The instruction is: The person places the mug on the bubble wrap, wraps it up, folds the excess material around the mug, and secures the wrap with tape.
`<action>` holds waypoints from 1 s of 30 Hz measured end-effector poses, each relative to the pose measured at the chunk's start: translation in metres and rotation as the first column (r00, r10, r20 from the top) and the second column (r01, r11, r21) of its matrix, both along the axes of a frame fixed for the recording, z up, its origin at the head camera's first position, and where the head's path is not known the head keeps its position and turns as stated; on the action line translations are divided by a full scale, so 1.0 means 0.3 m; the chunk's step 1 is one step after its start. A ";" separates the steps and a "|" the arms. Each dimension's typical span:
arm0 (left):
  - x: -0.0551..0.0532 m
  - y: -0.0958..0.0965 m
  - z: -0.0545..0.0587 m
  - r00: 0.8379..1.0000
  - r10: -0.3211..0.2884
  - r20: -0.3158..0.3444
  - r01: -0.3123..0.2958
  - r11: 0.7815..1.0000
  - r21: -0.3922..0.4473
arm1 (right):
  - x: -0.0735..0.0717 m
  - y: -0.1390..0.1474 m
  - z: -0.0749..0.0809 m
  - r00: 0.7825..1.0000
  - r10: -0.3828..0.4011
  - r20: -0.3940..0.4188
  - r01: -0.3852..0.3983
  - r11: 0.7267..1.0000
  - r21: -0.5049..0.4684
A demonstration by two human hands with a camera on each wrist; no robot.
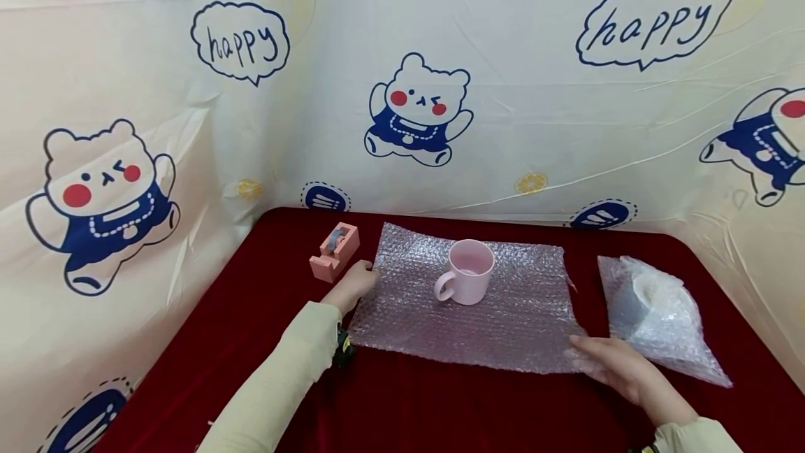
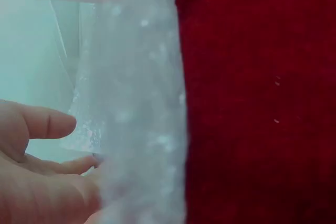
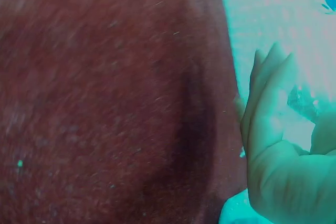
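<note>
A pink mug (image 1: 470, 275) stands upright on a spread sheet of clear bubble wrap (image 1: 415, 327), its handle toward the left. In the head view my left hand (image 1: 354, 285) is at the sheet's left edge. The left wrist view shows the thumb (image 2: 52, 123) held apart from the fingers, with bubble wrap (image 2: 142, 108) partly covering the hand. My right hand (image 1: 619, 369) reaches the sheet's front right corner, touching the film. Its fingers (image 3: 268, 103) look straight in the right wrist view, and the thumb is separate from them.
A pink tape dispenser (image 1: 335, 252) with a roll of tape stands beyond my left hand. To the right lies a bubble-wrapped bundle (image 1: 657, 317) with a pale round object inside. Dark red cloth (image 1: 440, 411) covers the table, and a printed curtain (image 1: 528, 124) hangs behind it.
</note>
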State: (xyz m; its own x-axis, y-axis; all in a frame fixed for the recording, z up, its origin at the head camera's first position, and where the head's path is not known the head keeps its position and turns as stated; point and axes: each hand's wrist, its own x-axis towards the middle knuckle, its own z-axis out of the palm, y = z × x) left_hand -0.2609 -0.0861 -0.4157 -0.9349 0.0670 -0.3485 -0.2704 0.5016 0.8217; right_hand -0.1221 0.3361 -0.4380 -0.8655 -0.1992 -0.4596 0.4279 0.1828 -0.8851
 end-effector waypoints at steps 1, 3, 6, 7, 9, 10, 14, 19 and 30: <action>-0.002 -0.006 -0.009 1.000 0.008 0.009 -0.008 1.000 0.008 | 0.002 0.005 0.003 1.000 0.014 0.008 -0.014 0.999 -0.043; -0.005 -0.015 -0.020 1.000 0.023 0.018 -0.023 0.999 0.023 | 0.001 0.009 0.011 0.999 0.031 0.022 -0.029 0.996 -0.087; -0.009 -0.028 -0.034 0.999 0.033 0.033 -0.035 0.998 0.061 | -0.002 0.006 0.024 0.999 0.041 0.023 -0.037 0.991 -0.130; -0.009 -0.031 -0.038 0.999 0.032 0.038 -0.035 0.996 0.077 | -0.004 0.003 0.028 0.999 0.043 0.015 -0.040 0.988 -0.147; -0.006 -0.033 -0.043 0.999 0.029 0.040 -0.032 0.995 0.096 | -0.009 -0.002 0.041 0.999 0.044 0.004 -0.042 0.985 -0.168; -0.004 -0.033 -0.047 0.999 0.031 0.038 -0.035 0.994 0.105 | -0.011 -0.006 0.047 0.999 0.037 -0.001 -0.036 0.983 -0.178; 0.006 -0.026 -0.055 0.997 0.072 0.002 -0.071 0.988 0.137 | -0.028 -0.028 0.082 1.000 -0.020 -0.007 0.018 0.979 -0.204; 0.013 -0.017 -0.056 0.993 0.113 -0.029 -0.108 0.983 0.146 | -0.061 -0.074 0.127 0.989 -0.141 -0.040 0.124 0.951 -0.283; 0.012 0.001 -0.029 0.996 0.075 -0.043 -0.065 0.980 0.187 | -0.160 -0.211 0.228 0.959 -0.277 -0.056 0.221 0.860 -0.460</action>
State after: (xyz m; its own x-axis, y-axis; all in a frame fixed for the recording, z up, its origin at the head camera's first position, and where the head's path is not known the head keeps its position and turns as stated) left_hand -0.2572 -0.0857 -0.4244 -0.9554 0.0596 -0.2893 -0.2560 0.3211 0.9118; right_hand -0.1700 0.2728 -0.3696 -0.9550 -0.1288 -0.2672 0.2957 -0.3410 -0.8924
